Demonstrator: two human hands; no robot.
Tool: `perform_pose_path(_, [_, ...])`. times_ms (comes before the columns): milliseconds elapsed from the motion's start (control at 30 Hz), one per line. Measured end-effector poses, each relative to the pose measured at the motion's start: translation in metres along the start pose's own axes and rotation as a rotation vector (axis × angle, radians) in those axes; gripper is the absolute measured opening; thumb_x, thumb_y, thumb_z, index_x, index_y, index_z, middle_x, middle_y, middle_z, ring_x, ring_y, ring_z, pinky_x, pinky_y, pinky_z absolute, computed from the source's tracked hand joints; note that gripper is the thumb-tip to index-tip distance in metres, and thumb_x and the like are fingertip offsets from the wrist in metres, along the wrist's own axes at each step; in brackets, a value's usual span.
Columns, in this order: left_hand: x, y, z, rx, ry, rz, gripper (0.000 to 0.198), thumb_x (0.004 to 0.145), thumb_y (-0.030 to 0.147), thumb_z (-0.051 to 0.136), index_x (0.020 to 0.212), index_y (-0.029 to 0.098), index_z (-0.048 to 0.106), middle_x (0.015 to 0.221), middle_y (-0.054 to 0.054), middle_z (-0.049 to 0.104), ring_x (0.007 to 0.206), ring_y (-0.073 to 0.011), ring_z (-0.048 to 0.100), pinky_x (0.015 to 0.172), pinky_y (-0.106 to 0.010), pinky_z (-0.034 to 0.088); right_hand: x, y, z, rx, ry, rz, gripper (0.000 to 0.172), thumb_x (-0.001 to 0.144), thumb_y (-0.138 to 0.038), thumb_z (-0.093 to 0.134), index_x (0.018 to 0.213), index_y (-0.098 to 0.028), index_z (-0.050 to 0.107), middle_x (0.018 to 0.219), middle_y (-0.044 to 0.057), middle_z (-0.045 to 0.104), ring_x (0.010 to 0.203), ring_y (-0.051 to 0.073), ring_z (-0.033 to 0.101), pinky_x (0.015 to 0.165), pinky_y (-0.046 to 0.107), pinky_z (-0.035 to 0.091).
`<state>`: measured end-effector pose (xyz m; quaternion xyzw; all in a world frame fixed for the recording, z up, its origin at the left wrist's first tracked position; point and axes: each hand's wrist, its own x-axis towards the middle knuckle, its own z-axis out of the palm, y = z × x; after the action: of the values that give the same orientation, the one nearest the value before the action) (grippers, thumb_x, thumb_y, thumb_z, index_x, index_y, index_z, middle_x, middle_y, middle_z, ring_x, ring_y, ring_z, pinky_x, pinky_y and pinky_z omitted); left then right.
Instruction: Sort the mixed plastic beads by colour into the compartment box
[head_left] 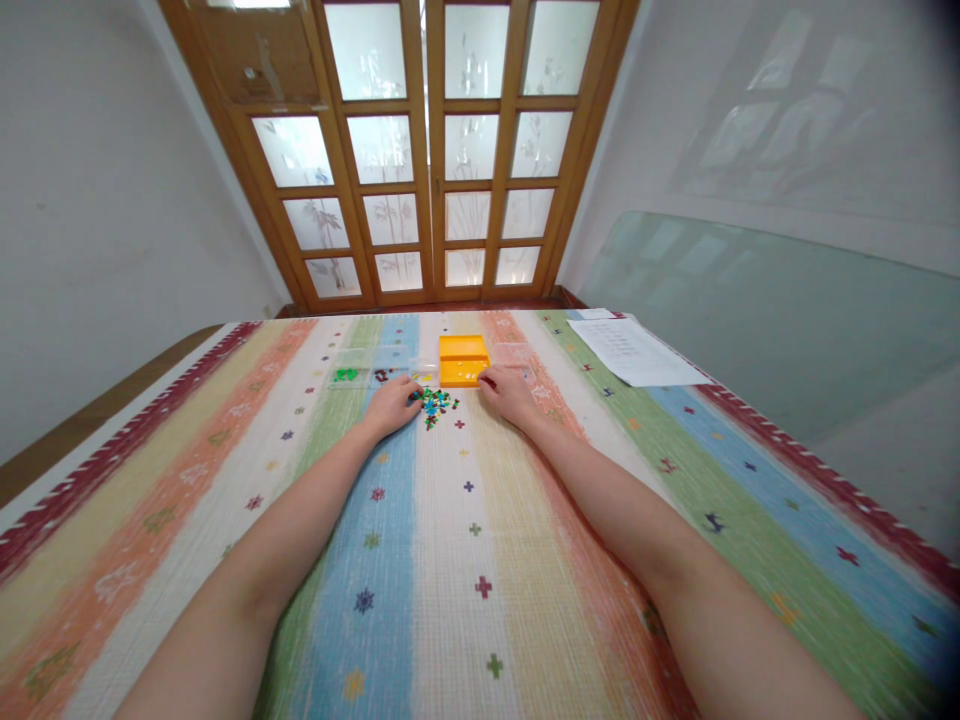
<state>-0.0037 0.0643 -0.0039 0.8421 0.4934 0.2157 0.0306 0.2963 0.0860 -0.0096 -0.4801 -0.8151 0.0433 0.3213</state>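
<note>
Tiny loose pieces (pixel 435 404) — green, blue, dark red — heaped.

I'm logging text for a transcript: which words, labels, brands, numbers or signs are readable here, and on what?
Nothing can be read.
White paper: faint lines of apparent writing, too small and blurred.
Orange box: no lettering I can make out.
Tablecloth: plus-shaped prints, apparently decoration.

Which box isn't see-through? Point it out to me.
The orange box, by the fingers of the right hand. Its walls are solid orange, while the other boxes are clear.
</note>
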Motion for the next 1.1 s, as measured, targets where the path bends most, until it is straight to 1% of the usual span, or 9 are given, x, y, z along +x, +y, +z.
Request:
perform_pose_path(200, [0.001, 0.001, -0.001, -0.03, 0.027, -0.011, 0.021, 0.093, 0.027, 0.056, 0.1, 0.02, 0.075, 0.099, -0.009, 0.067, 0.093, -0.0235, 0.063, 0.084, -0.035, 0.049, -0.001, -0.003, -0.001, 0.003, -0.004, 0.012, 0.018, 0.097, -0.02, 0.052, 0.101, -0.018, 0.07, 0.104, 0.009, 0.072, 0.094, 0.02, 0.062, 0.083, 0.03, 0.042])
perform_pose_path(367, [0.002, -0.001, 0.0, -0.076, 0.073, -0.061, 0.027, 0.095, 0.027, 0.053, 0.109, 0.021, 0.076, 0.105, -0.008, 0.073, 0.096, -0.0236, 0.065, 0.088, -0.035, 0.05, -0.002, -0.004, -0.002, -0.001, -0.009, 0.011, 0.017, 0.097, -0.02, 0.053, 0.101, -0.018, 0.07, 0.104, 0.008, 0.072, 0.094, 0.02, 0.062, 0.084, 0.03, 0.042])
perform_pose_path(433, [0.003, -0.005, 0.0, -0.102, 0.126, -0.136, 0.03, 0.097, 0.028, 0.052, 0.114, 0.022, 0.076, 0.111, -0.008, 0.075, 0.1, -0.024, 0.067, 0.091, -0.035, 0.05, -0.002, -0.004, -0.002, 0.001, -0.013, 0.011, 0.018, 0.097, -0.02, 0.053, 0.102, -0.018, 0.07, 0.105, 0.008, 0.072, 0.095, 0.02, 0.062, 0.084, 0.029, 0.043])
perform_pose_path(533, [0.004, -0.018, -0.001, -0.193, 0.271, -0.32, 0.034, 0.097, 0.031, 0.05, 0.118, 0.022, 0.076, 0.11, -0.007, 0.077, 0.1, -0.0233, 0.069, 0.092, -0.034, 0.051, -0.002, -0.005, -0.003, -0.002, -0.022, 0.009, 0.018, 0.097, -0.02, 0.052, 0.103, -0.018, 0.07, 0.106, 0.009, 0.072, 0.096, 0.02, 0.062, 0.084, 0.03, 0.043])
perform_pose_path(667, [0.003, -0.049, -0.007, -0.332, 0.479, -0.563, 0.036, 0.094, 0.032, 0.052, 0.117, 0.019, 0.076, 0.098, -0.007, 0.079, 0.091, -0.0221, 0.071, 0.087, -0.033, 0.053, -0.002, -0.007, -0.004, -0.007, -0.025, 0.002, 0.018, 0.097, -0.019, 0.052, 0.103, -0.018, 0.07, 0.106, 0.008, 0.072, 0.095, 0.02, 0.062, 0.084, 0.029, 0.043])
perform_pose_path(767, [0.0, -0.072, -0.01, -0.404, 0.634, -0.697, 0.037, 0.091, 0.031, 0.051, 0.115, 0.017, 0.075, 0.1, -0.008, 0.078, 0.084, -0.0204, 0.07, 0.083, -0.032, 0.054, -0.002, -0.01, -0.005, -0.003, -0.016, 0.0, 0.018, 0.097, -0.02, 0.053, 0.101, -0.018, 0.07, 0.104, 0.008, 0.072, 0.094, 0.02, 0.062, 0.082, 0.029, 0.043])
perform_pose_path(833, [-0.001, -0.082, -0.011, -0.458, 0.71, -0.76, 0.037, 0.09, 0.03, 0.051, 0.114, 0.015, 0.075, 0.098, -0.009, 0.078, 0.08, -0.0189, 0.068, 0.078, -0.031, 0.055, -0.003, -0.011, -0.007, -0.004, -0.018, 0.003, 0.018, 0.097, -0.02, 0.052, 0.099, -0.018, 0.07, 0.103, 0.008, 0.072, 0.093, 0.02, 0.062, 0.082, 0.029, 0.042])
perform_pose_path(967, [0.0, -0.091, -0.012, -0.567, 0.777, -0.849, 0.038, 0.086, 0.029, 0.052, 0.113, 0.012, 0.073, 0.096, -0.009, 0.077, 0.072, -0.0159, 0.066, 0.069, -0.027, 0.054, -0.003, -0.013, -0.009, -0.003, -0.035, 0.007, 0.018, 0.097, -0.02, 0.052, 0.099, -0.018, 0.07, 0.103, 0.009, 0.073, 0.093, 0.02, 0.062, 0.082, 0.029, 0.043])
perform_pose_path(1100, [0.0, -0.087, -0.014, -0.586, 0.773, -0.871, 0.04, 0.085, 0.029, 0.054, 0.114, 0.012, 0.074, 0.097, -0.009, 0.077, 0.066, -0.015, 0.063, 0.067, -0.028, 0.054, -0.002, -0.012, -0.008, -0.006, -0.046, 0.006, 0.018, 0.096, -0.019, 0.052, 0.099, -0.018, 0.07, 0.103, 0.009, 0.073, 0.092, 0.02, 0.062, 0.082, 0.029, 0.043])
